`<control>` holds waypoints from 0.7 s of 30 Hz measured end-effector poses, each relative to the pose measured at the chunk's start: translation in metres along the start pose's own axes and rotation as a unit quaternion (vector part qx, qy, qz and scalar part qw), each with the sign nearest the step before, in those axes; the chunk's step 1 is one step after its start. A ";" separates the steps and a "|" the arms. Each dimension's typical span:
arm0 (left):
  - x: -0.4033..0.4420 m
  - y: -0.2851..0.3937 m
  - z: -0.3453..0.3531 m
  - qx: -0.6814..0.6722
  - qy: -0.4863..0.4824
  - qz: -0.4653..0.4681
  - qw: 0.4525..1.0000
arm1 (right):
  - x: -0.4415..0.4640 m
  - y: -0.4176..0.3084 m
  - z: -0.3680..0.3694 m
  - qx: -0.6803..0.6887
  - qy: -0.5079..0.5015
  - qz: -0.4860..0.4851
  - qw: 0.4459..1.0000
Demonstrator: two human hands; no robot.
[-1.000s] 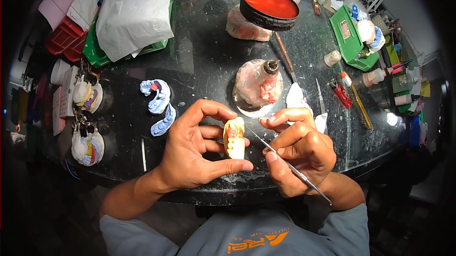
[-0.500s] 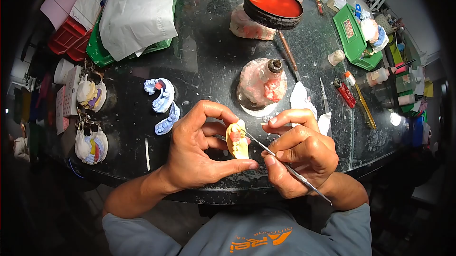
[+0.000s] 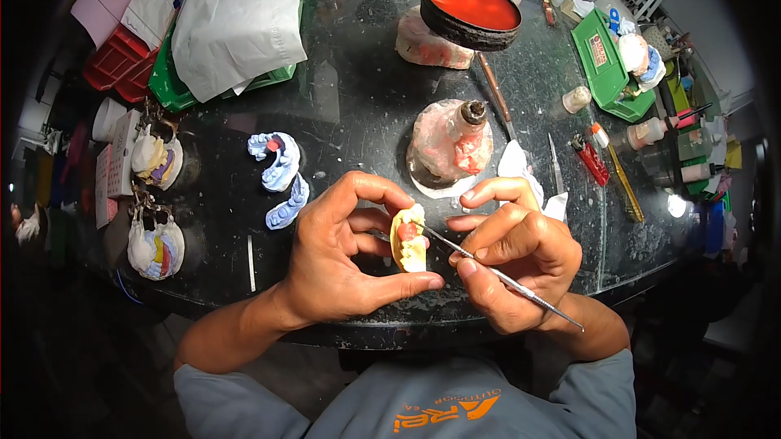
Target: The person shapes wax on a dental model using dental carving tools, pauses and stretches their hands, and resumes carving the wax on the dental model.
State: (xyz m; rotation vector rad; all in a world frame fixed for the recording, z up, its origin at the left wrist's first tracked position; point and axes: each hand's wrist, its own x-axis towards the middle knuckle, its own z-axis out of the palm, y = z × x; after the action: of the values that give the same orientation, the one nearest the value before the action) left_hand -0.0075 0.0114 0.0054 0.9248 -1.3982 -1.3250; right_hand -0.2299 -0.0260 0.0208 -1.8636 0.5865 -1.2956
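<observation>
Between the thumb and fingers of my left hand is a yellow dental model with pinkish-red wax on its teeth. My right hand pinches a thin metal dental carver like a pen. Its tip meets or nearly meets the model's right side; I cannot tell whether they touch. Beyond my hands stands a spirit burner with pink wax on its body. Blue dental models lie left of my left hand.
A round pan of red wax stands at the back. Articulated models sit at the left. To the right lie a knife, a red lighter and a green bin. White paper covers another green bin.
The carver has swung slightly, its rear end moving right and up. My right hand has shifted a little to the right. My left hand and the model have barely moved.
</observation>
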 end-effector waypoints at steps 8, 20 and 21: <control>0.001 0.003 0.000 0.026 0.001 -0.013 1.000 | 0.004 0.009 -0.007 -0.036 0.136 -0.023 0.990; 0.000 0.003 0.000 0.029 -0.006 -0.003 1.000 | 0.009 0.007 -0.004 0.097 0.188 0.072 0.975; 0.000 0.003 0.000 0.026 -0.006 -0.003 1.000 | 0.010 0.007 -0.003 0.085 0.194 0.075 0.974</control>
State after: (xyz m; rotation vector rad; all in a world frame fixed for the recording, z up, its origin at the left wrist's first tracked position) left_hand -0.0077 0.0114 0.0089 0.9582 -1.4468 -1.3069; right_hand -0.2289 -0.0383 0.0214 -1.4067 0.7765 -1.5666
